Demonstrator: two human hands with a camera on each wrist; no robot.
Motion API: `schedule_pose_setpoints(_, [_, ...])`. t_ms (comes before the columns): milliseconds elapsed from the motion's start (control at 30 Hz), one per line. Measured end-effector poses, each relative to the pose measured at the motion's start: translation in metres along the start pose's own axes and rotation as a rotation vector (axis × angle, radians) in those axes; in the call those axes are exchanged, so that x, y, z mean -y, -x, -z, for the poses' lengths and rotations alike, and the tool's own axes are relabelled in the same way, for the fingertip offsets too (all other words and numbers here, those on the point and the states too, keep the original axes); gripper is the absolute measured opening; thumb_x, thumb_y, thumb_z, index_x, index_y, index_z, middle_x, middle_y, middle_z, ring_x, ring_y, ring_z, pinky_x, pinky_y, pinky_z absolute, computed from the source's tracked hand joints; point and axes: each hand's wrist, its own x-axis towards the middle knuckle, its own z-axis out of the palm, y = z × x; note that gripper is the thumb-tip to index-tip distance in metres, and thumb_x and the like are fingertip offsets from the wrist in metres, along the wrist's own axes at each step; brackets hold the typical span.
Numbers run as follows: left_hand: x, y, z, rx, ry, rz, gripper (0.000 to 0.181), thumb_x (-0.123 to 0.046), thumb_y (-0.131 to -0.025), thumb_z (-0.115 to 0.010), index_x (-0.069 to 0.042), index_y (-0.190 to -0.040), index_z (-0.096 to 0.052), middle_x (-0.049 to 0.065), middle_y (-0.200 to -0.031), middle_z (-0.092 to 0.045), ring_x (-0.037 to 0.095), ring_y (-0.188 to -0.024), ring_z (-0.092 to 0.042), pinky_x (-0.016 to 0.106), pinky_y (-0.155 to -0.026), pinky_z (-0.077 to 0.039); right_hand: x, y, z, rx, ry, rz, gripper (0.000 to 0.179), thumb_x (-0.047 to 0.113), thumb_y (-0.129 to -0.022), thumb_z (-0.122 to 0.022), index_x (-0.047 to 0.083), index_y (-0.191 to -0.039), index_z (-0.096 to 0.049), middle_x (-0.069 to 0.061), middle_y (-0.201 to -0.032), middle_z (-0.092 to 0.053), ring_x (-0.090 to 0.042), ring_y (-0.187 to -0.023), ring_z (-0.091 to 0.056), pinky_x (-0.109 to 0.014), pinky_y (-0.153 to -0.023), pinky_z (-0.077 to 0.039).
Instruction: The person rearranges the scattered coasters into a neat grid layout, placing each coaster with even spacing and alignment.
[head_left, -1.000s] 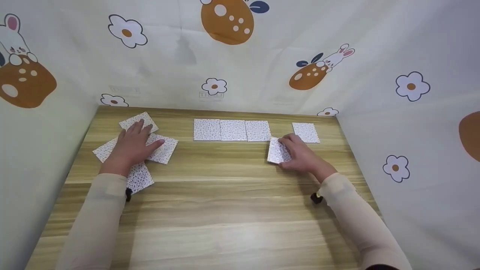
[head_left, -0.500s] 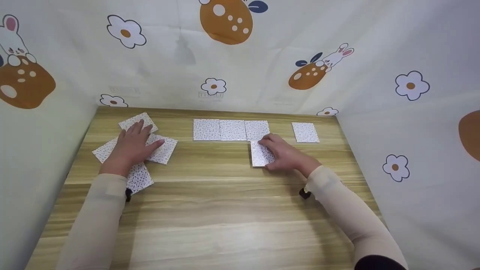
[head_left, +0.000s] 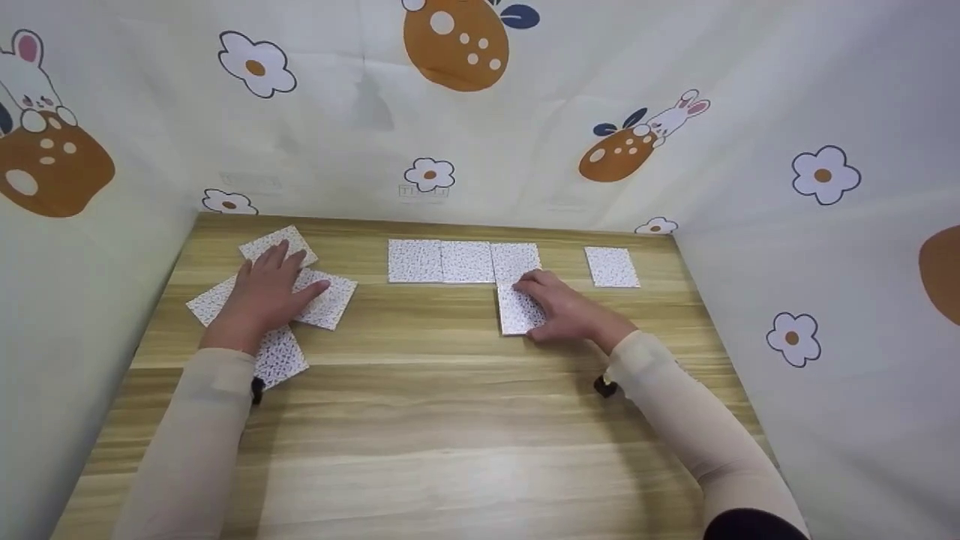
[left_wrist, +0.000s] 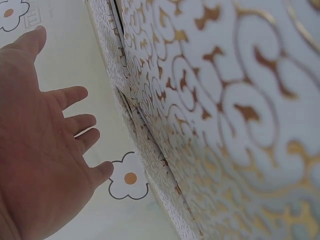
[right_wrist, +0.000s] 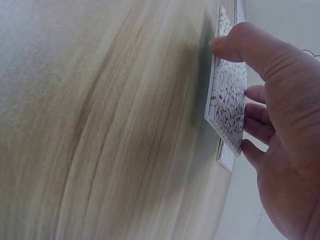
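Observation:
A square white tile [head_left: 517, 313] with a brown-gold scroll pattern is pinched by its edges in my right hand [head_left: 566, 306]. It hangs just over the table, its far edge at the front edge of the rightmost tile [head_left: 514, 259] of a row of three. In the right wrist view the thumb [right_wrist: 227, 49] lies on the near edge of the held tile [right_wrist: 229, 102], with a shadow below. On the left, my left hand [head_left: 259, 296] spreads its fingers over several loosely scattered tiles [head_left: 281, 358]. The left wrist view shows those straight fingers beside the patterned tiles [left_wrist: 225, 100].
A single tile [head_left: 612, 267] lies apart at the back right of the wood-grain table [head_left: 450, 435]. The row's other two tiles [head_left: 466, 262] lie edge to edge. A pale curtain [head_left: 337, 127] printed with flowers and rabbits encloses the back and sides.
My right hand has carried the held tile leftward, from beside the row's right end to in front of its rightmost tile. The left hand stays put.

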Motion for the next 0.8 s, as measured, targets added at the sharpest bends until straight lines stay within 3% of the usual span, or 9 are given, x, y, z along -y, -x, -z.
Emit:
schedule_pose_setpoints(400, [0.0000, 0.0016, -0.0008, -0.003, 0.015, 0.006, 0.100, -0.072, -0.111, -0.041, 0.006, -0.171, -0.027, 0.037, -0.178, -0.008, 0.057, -0.165, -0.005, 0.079, -0.128, 0.001, -0.0064, -0.0032, -0.0044, 0.031, 0.022, -0.011, 0.098, 0.023, -0.079, -0.092, -0.003, -0.162, -0.048, -0.022, -0.162, -0.044, -0.037, -0.153, -0.041, -0.044, -0.131, -0.034])
schedule_pose_setpoints(800, [0.0026, 0.0015, -0.0024, -0.009, 0.029, 0.006, 0.098, -0.070, -0.111, -0.043, 0.006, -0.171, -0.028, 0.038, -0.177, -0.009, 0.058, -0.164, -0.006, 0.080, -0.128, 0.000, -0.0053, -0.0040, -0.0054, 0.032, -0.024, -0.017, 0.097, 0.018, -0.077, -0.092, -0.004, -0.161, -0.049, -0.023, -0.163, -0.043, -0.039, -0.153, -0.041, -0.049, -0.132, -0.033])
